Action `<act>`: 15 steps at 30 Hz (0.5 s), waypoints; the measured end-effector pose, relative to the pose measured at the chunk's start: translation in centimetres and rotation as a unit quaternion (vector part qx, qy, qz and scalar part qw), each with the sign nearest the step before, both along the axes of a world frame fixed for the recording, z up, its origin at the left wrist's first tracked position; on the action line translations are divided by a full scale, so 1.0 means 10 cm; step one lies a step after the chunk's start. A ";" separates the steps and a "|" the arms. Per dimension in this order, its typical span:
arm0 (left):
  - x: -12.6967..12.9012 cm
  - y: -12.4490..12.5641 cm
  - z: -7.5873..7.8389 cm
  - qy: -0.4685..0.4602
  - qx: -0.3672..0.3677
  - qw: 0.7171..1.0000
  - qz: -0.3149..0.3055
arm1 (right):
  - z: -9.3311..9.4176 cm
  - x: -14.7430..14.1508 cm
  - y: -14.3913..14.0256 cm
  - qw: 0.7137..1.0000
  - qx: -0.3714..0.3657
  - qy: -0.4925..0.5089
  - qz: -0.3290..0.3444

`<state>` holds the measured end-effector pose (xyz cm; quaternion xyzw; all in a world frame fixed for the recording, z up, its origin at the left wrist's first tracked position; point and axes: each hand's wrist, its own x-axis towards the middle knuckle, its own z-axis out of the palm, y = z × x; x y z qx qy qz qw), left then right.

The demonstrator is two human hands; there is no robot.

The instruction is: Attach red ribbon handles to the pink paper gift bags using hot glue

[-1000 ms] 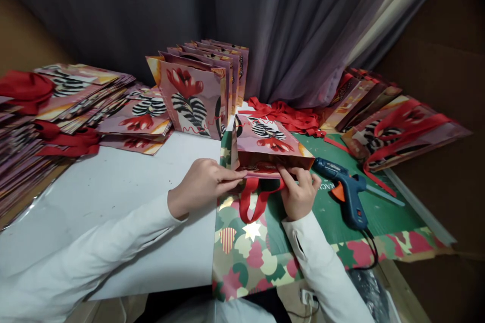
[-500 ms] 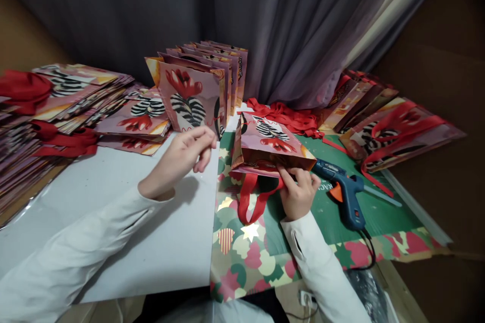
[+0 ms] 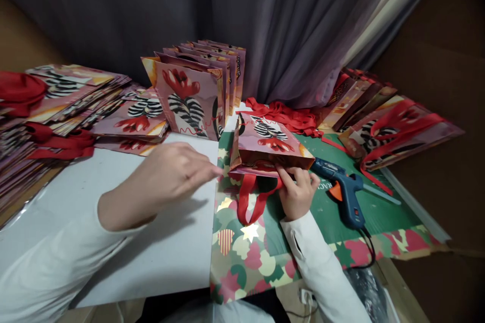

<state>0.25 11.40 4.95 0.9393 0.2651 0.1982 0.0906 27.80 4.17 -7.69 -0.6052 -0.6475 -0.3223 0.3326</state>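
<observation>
A pink paper gift bag (image 3: 261,133) with a red flower and zebra-striped leaves lies on its side, its mouth facing me. My right hand (image 3: 299,193) grips the lower edge of that mouth, with a finger reaching inside. A red ribbon handle (image 3: 251,201) hangs from this edge onto the patterned sheet. My left hand (image 3: 172,179) hovers over the white board, left of the bag and apart from it. Its fingers are closed and point right; whatever is between the fingertips, if anything, is hidden.
A blue glue gun (image 3: 344,192) lies to the right of the bag. Red ribbons (image 3: 284,113) are heaped behind it. Standing gift bags (image 3: 189,93) form a row at the back; flat bags (image 3: 68,91) are piled at left. More bags (image 3: 397,128) with ribbons stand at right.
My left hand has come down nearer to me, and its fingers now point right toward the bag. My right hand and the lying bag stay in place.
</observation>
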 end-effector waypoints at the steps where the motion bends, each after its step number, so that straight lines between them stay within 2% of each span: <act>1: 0.07 -0.09 0.00 0.008 0.015 0.999 -0.050 | 0.00 0.00 0.00 1.000 -0.001 -0.001 -0.002; 3: 0.24 -0.24 -0.08 0.039 0.016 0.992 -0.119 | 0.01 -0.02 0.00 1.000 -0.002 -0.003 0.000; 5: 0.44 -0.35 -0.25 0.083 0.025 0.983 -0.160 | 0.02 -0.04 0.00 1.000 0.002 -0.009 0.012; 6: 0.53 -0.39 -0.34 0.099 0.057 0.983 -0.145 | 0.03 -0.05 -0.01 1.000 0.006 -0.014 0.020; 8: 0.69 -0.42 -0.52 0.136 0.140 0.979 -0.059 | 0.04 -0.07 -0.01 0.999 0.013 -0.029 0.037; 10: 0.77 -0.39 -0.64 0.165 0.199 0.966 0.002 | 0.04 -0.07 -0.02 0.998 0.015 -0.044 0.049; 12: 0.78 -0.32 -0.68 0.173 0.232 0.957 0.034 | 0.05 -0.05 -0.02 0.997 0.016 -0.050 0.049; 15: 0.68 -0.16 -0.63 0.152 0.253 0.954 0.042 | 0.07 -0.02 -0.02 0.998 0.018 -0.049 0.040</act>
